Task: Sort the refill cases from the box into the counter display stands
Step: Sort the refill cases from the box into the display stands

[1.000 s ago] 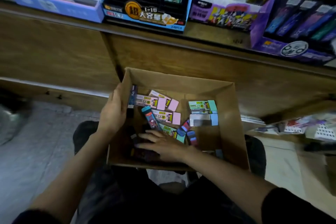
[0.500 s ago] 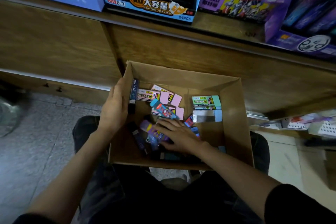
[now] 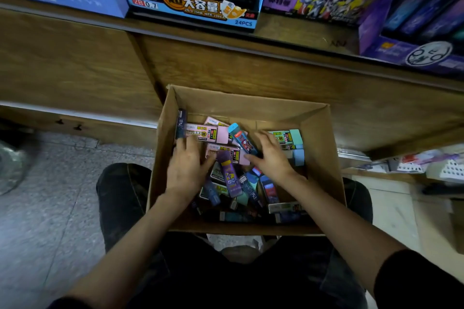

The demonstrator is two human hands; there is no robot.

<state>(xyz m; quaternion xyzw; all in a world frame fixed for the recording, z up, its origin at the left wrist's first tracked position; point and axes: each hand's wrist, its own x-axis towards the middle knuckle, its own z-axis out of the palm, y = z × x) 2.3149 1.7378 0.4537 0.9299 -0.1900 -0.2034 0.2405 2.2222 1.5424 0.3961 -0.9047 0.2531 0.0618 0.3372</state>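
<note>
Cardboard box on my lap, heaped with refill cases: I am at the picking stage, with nothing carried up to the counter yet. At the left wall a dark case stands on end. My left hand lies spread on the pile just below it, fingers fairly straight, gripping nothing. Beside it lie pink cases, then a purple case between my hands. The blue-capped case slants between the thumb and fingers of my right hand — whether I pinch it or only touch it, I cannot tell. Green cases lie just past that hand.

Next, I judge, I must close on one case, lift it clear and match it to a stand. The black-and-blue stand above shows pink and green ones; the purple stand is to its right. The loose heap is the obstacle — cases overlap, and the reach to the counter edge is up and forward.
</note>
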